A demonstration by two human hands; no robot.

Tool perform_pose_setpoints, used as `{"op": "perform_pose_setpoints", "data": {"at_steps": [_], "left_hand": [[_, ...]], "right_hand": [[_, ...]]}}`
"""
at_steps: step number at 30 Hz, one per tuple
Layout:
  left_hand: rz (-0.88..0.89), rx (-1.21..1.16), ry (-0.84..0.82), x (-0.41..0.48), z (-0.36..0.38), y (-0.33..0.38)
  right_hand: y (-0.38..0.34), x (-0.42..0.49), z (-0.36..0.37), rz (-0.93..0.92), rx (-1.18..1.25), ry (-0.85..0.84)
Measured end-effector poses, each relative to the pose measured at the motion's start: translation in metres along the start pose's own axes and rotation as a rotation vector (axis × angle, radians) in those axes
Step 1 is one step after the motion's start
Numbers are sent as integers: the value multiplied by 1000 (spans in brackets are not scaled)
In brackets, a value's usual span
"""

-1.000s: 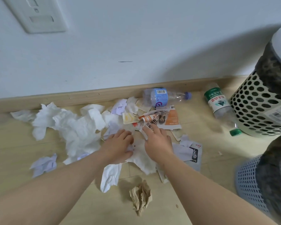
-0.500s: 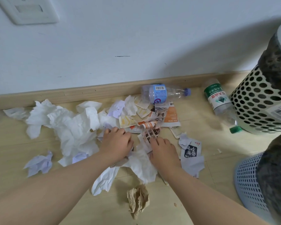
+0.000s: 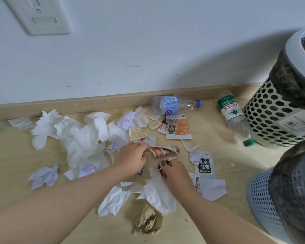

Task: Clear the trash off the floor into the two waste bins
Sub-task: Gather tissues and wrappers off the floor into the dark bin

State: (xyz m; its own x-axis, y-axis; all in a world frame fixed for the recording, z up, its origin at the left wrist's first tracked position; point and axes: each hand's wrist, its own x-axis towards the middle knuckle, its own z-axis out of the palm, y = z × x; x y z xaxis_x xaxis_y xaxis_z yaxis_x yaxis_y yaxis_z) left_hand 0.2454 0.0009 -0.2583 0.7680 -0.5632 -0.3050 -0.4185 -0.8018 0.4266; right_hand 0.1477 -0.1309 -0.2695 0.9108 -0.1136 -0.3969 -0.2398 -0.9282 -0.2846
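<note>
Nearby, blue-label bottle [image 3: 171,105] by baseboard [image 3: 95,104] (green-label bottle [image 3: 231,113] beside cream bin [image 3: 271,117])

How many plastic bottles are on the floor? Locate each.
2. The blue-labelled bottle lies against the baseboard; the green-labelled bottle lies beside the cream bin. Others may be hidden.

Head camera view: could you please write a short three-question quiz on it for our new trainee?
1. True or false: the right hand holds a drinks can.
2. Which does the left hand pinch? A) a crumpled orange wrapper; B) a banana peel; C) a glass jar.
3. How many waste bins stand at the right of the picture?

Key: 1 false, its fingers curl on a photo-printed paper scrap. 2 A. 3 two: the cream perforated bin and the blue mesh bin.
</note>
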Motion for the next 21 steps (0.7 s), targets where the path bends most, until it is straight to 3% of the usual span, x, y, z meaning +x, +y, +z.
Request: {"op": "perform_pose_setpoints", "data": {"at_steps": [4,8,12,21], "left_hand": [[-29,-23,87,-3,4,11],[83,135,100,4,13,18],[114,252,-99,12,25,26],[108,359,38,11,26,20]], "right_hand": [[4,-7,-4,122,246,91],[12,-10,-20,309,421,240],[17,-10,-24,306,511,185],[4,0,-10,240,508,40]]}}
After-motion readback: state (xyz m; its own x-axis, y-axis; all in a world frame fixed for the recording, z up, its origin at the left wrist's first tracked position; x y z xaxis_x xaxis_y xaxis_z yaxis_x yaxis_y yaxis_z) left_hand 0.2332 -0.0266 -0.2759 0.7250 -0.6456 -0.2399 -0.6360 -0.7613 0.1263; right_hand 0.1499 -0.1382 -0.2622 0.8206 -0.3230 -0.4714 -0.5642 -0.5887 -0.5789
